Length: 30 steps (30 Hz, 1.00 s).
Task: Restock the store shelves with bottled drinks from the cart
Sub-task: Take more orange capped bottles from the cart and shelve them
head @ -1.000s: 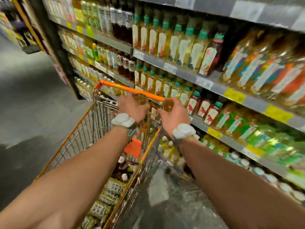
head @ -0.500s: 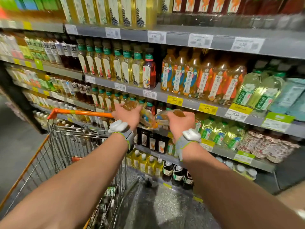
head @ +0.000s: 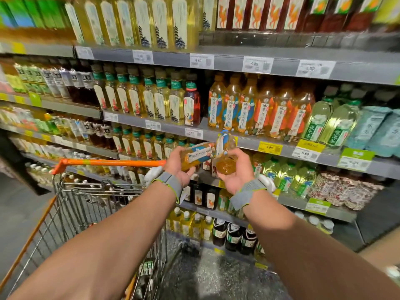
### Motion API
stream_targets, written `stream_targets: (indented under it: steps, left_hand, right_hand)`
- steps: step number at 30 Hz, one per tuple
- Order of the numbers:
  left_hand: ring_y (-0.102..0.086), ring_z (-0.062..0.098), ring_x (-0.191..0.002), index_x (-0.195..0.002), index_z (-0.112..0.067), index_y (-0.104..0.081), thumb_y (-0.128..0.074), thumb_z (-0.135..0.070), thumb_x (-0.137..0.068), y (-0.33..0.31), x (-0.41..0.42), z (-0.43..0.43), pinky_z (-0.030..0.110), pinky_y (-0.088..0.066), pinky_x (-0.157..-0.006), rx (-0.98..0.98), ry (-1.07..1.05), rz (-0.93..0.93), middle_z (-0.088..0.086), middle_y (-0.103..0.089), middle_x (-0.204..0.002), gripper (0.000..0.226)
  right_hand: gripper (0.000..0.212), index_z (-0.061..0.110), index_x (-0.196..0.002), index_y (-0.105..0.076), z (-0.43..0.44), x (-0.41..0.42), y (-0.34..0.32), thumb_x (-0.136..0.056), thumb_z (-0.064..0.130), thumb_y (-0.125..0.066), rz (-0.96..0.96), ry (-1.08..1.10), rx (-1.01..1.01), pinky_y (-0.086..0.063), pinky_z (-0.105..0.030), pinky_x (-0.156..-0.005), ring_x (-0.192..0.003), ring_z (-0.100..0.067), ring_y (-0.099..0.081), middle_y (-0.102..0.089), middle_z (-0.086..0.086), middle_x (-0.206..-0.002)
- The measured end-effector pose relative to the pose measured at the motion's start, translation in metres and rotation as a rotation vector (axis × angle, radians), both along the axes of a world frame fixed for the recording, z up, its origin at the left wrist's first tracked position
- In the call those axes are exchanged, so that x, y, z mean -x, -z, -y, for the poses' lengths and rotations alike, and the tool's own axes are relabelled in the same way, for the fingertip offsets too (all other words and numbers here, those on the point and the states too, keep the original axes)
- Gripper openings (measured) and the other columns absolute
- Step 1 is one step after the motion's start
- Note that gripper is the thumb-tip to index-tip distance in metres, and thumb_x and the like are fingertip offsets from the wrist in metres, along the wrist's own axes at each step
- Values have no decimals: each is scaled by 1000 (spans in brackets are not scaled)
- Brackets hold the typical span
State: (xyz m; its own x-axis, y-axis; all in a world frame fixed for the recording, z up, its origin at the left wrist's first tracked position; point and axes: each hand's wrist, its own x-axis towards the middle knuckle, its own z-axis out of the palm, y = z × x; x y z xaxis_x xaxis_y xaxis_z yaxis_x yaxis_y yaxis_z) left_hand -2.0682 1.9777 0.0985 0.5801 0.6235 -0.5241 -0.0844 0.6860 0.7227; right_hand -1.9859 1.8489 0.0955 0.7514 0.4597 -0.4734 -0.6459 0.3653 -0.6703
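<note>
My left hand [head: 178, 169] grips an amber tea bottle [head: 198, 156] lying on its side, its label facing up. My right hand [head: 237, 174] holds a second amber tea bottle [head: 225, 154] tilted with its base toward me and its blue-labelled top toward the shelf. Both bottles are raised in front of the middle shelf [head: 249, 140], just below a row of matching amber bottles with blue and orange labels [head: 259, 107]. The wire cart [head: 86, 191] with its orange handle [head: 108, 163] stands at the lower left.
Shelving full of bottled teas fills the view on several levels, with price tags along the shelf fronts. Dark bottles [head: 233, 237] stand on the bottom shelf. A grey aisle floor [head: 216, 278] lies between the cart and the shelves. A dark upright post [head: 17, 165] stands at the left.
The view has turned from the cart to the shelves. Both hands have lifted off the cart handle and risen to the right, carrying their bottles toward the middle shelf, palms now turned up.
</note>
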Motion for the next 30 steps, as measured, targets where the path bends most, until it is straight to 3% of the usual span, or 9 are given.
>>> stream_targets:
  steps: [2,7,10,12,17,20,23,26,30]
  left_hand:
    - [-66,22,-103,-95,-18,-65,-59,-29,-97,-1,2,-6,35,-54,-96,40,54,49,6,-72,-112,13]
    - [-73,23,-78,-96,-9,-72,-62,-20,-92,-2,6,-13,35,-60,-78,44,245,203,11,-77,-93,15]
    - [-71,25,-88,-114,-9,-71,-62,-19,-91,0,11,-27,42,-56,-91,-4,338,221,13,-75,-109,27]
    - [-69,24,-83,-116,-13,-69,-57,-16,-89,2,13,-35,41,-59,-82,-68,405,178,11,-73,-103,30]
    - [-58,21,-62,-122,-13,-66,-46,-20,-83,7,7,-38,27,-46,-57,-168,504,149,3,-66,-87,44]
    - [-71,23,-76,-120,-20,-74,-65,-50,-88,13,4,-41,33,-55,-65,-215,545,172,4,-75,-103,45]
    - [-74,25,-106,-124,-31,-73,-75,-64,-80,15,-4,-51,43,-60,-88,-288,594,192,4,-74,-121,55]
    - [-70,26,-115,-126,-28,-71,-83,-60,-72,15,-13,-58,52,-52,-103,-431,567,120,2,-75,-120,64]
    - [-73,29,-106,-134,-24,-59,-84,-38,-76,8,-30,-57,57,-57,-93,-532,544,133,7,-76,-116,64]
  right_hand:
    - [18,17,-104,-69,-8,6,-5,-87,19,-63,30,-57,-3,-50,-36,-86,-87,-24,-67,-75,-6,-97]
    - [41,12,-124,-67,-28,14,-10,-85,13,-59,100,-49,-29,-52,-47,-101,-106,-29,-69,-73,-11,-118]
    - [41,15,-117,-70,-28,13,-6,-79,11,-56,164,-62,-44,-59,-36,-81,-86,-22,-71,-76,-5,-107]
    - [41,15,-109,-72,-29,11,-5,-70,13,-59,241,-82,-30,-57,-30,-68,-79,-20,-72,-76,-5,-102]
    - [58,18,-123,-63,-41,11,-3,-73,37,-83,502,-116,123,-56,-49,-96,-105,-25,-73,-77,-3,-111]
    - [50,21,-125,-65,-41,10,1,-81,37,-81,520,-176,92,-55,-48,-97,-108,-24,-72,-75,-3,-116]
    - [37,15,-124,-68,-40,6,7,-88,19,-73,492,-200,67,-54,-52,-99,-112,-31,-69,-74,-8,-118]
    - [45,14,-123,-63,-39,3,11,-79,6,-68,506,-136,170,-51,-59,-100,-111,-36,-68,-73,-13,-117]
    - [65,18,-125,-61,-38,1,16,-65,40,-75,589,27,314,-58,-49,-92,-105,-22,-71,-73,-4,-114]
